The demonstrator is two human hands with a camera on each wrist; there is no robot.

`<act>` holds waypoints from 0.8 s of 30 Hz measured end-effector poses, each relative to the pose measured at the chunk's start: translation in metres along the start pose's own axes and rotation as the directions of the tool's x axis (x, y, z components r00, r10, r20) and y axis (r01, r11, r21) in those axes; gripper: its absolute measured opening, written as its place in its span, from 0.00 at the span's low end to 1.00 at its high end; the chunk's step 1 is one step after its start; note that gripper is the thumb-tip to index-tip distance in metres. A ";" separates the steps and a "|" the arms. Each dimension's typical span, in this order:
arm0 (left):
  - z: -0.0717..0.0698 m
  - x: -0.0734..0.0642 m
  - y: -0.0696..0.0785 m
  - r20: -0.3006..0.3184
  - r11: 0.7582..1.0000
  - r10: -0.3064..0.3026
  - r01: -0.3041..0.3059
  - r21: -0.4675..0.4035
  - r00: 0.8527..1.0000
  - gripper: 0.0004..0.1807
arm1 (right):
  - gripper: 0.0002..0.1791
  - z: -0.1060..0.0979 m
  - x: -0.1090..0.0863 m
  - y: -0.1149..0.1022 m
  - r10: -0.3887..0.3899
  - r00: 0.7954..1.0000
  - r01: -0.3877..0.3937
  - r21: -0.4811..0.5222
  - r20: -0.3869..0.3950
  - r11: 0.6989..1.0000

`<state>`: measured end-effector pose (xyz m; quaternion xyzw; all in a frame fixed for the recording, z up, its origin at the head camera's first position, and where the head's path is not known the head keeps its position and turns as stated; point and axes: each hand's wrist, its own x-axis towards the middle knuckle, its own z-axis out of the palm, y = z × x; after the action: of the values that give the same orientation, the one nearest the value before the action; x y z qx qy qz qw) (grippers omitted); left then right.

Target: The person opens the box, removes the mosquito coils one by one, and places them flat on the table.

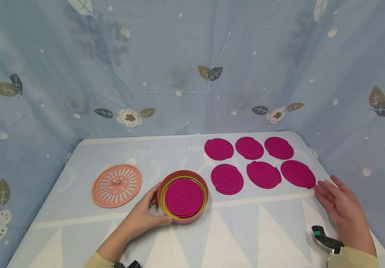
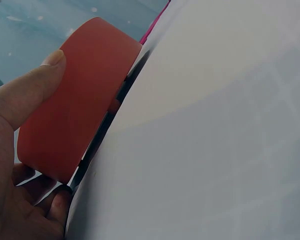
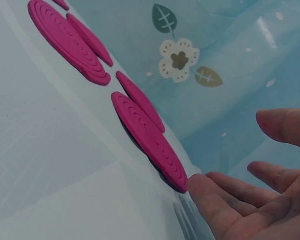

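My left hand [image 1: 143, 212] grips the side of a round, pinkish-red mosquito coil holder [image 1: 183, 220], with the thumb at the front and the fingers round the far side. In the left wrist view, the thumb presses the holder's wall [image 2: 85, 95], and curled fingers reach its lower edge. Inside the holder, a magenta mosquito coil [image 1: 184, 197] lies within a yellow ring [image 1: 165, 206]. At the right, my right hand [image 1: 341, 204] is held palm up with loosely bent fingers. Its fingertips are beside the nearest right-hand coil [image 1: 297, 174]; contact is unclear. Nothing lies in that palm.
Several more magenta coils lie flat in two rows at the back right, such as one coil [image 1: 227, 179] near the holder. A slotted, salmon-coloured lid [image 1: 116, 186] rests at the left. A blue patterned curtain [image 1: 192, 67] encloses the back and sides of the table.
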<state>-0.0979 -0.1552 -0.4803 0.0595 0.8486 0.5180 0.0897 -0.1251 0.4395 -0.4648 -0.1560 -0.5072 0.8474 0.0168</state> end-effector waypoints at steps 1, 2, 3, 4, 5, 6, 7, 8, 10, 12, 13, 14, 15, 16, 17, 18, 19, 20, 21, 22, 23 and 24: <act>0.000 0.000 0.000 0.000 1.000 0.000 0.000 0.000 1.000 0.65 | 0.52 0.002 -0.001 -0.001 -0.007 1.000 0.007 -0.005 -0.010 1.000; 0.000 0.000 0.000 0.000 1.000 0.000 0.000 0.000 1.000 0.65 | 0.52 0.004 -0.002 -0.001 -0.015 1.000 0.015 -0.015 -0.017 1.000; 0.000 0.000 0.001 -0.001 1.000 -0.001 0.001 0.002 1.000 0.65 | 0.51 0.006 -0.003 -0.002 -0.023 1.000 0.022 -0.014 -0.018 1.000; 0.000 0.000 0.001 -0.002 1.000 -0.002 0.002 0.003 1.000 0.65 | 0.51 0.009 -0.003 -0.004 -0.028 0.999 0.028 -0.019 -0.017 0.999; 0.000 0.000 0.001 -0.004 1.000 -0.003 0.003 0.005 1.000 0.65 | 0.50 0.012 -0.004 -0.005 -0.033 0.999 0.033 -0.023 -0.012 0.999; 0.000 0.000 0.001 -0.005 1.000 -0.003 0.003 0.007 1.000 0.65 | 0.49 0.015 -0.004 -0.006 -0.042 0.999 0.042 -0.020 0.006 0.999; 0.000 0.000 0.001 -0.006 1.000 -0.005 0.005 0.008 1.000 0.65 | 0.48 0.018 -0.005 -0.006 -0.052 0.998 0.053 -0.020 0.028 0.998; 0.001 0.000 0.001 -0.007 1.000 -0.006 0.006 0.008 1.000 0.65 | 0.46 0.022 -0.005 -0.007 -0.065 0.996 0.066 -0.015 0.054 0.998; 0.001 0.001 0.000 -0.011 1.000 -0.004 0.004 0.007 1.000 0.65 | 0.43 0.031 -0.006 -0.008 -0.096 0.989 0.100 -0.038 0.113 0.994; 0.001 0.001 -0.001 -0.010 1.000 -0.002 0.002 0.003 1.000 0.65 | 0.40 0.041 -0.007 -0.008 -0.125 0.975 0.138 -0.064 0.181 0.988; 0.001 0.001 -0.001 -0.010 1.000 -0.001 0.001 0.002 1.000 0.65 | 0.39 0.047 -0.008 -0.008 -0.135 0.969 0.158 -0.099 0.207 0.983; 0.001 0.001 -0.002 -0.009 1.000 0.000 0.000 0.002 1.000 0.65 | 0.38 0.053 -0.009 -0.008 -0.143 0.962 0.175 -0.127 0.233 0.976; 0.002 0.001 -0.002 -0.007 1.000 0.001 -0.001 0.003 1.000 0.65 | 0.36 0.058 -0.009 -0.008 -0.150 0.952 0.197 -0.160 0.266 0.967; 0.002 0.001 -0.002 -0.007 1.000 0.002 -0.002 0.002 1.000 0.65 | 0.35 0.064 -0.010 -0.009 -0.154 0.944 0.215 -0.194 0.291 0.957; 0.002 0.001 -0.003 -0.005 1.000 0.002 -0.002 0.003 1.000 0.65 | 0.34 0.069 -0.011 -0.010 -0.154 0.935 0.232 -0.223 0.318 0.947; 0.002 0.001 -0.003 -0.005 1.000 0.002 -0.002 0.003 1.000 0.65 | 0.34 0.075 -0.012 -0.011 -0.153 0.927 0.248 -0.257 0.342 0.934; 0.002 0.001 -0.003 -0.007 1.000 0.003 -0.003 0.005 1.000 0.65 | 0.33 0.080 -0.012 -0.011 -0.151 0.922 0.265 -0.298 0.356 0.917; 0.002 0.001 -0.003 -0.008 1.000 0.003 -0.003 0.006 1.000 0.65 | 0.33 0.086 -0.012 -0.012 -0.149 0.916 0.278 -0.324 0.371 0.904; 0.001 0.001 -0.003 -0.010 1.000 0.004 -0.004 0.006 1.000 0.65 | 0.33 0.092 -0.012 -0.013 -0.146 0.912 0.291 -0.352 0.384 0.889; 0.001 0.000 -0.003 -0.012 1.000 0.005 -0.005 0.006 1.000 0.65 | 0.32 0.097 -0.012 -0.014 -0.143 0.909 0.300 -0.378 0.391 0.876; 0.001 0.000 -0.004 -0.012 1.000 0.007 -0.007 0.007 1.000 0.65 | 0.32 0.103 -0.011 -0.015 -0.138 0.903 0.309 -0.393 0.406 0.866; 0.001 0.000 -0.004 -0.013 1.000 0.008 -0.008 0.007 1.000 0.65 | 0.32 0.108 -0.011 -0.015 -0.134 0.898 0.317 -0.403 0.420 0.859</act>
<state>-0.0981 -0.1561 -0.4841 0.0599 0.8507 0.5159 0.0818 -0.1475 0.3525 -0.4018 0.0721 -0.7023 0.7080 -0.0175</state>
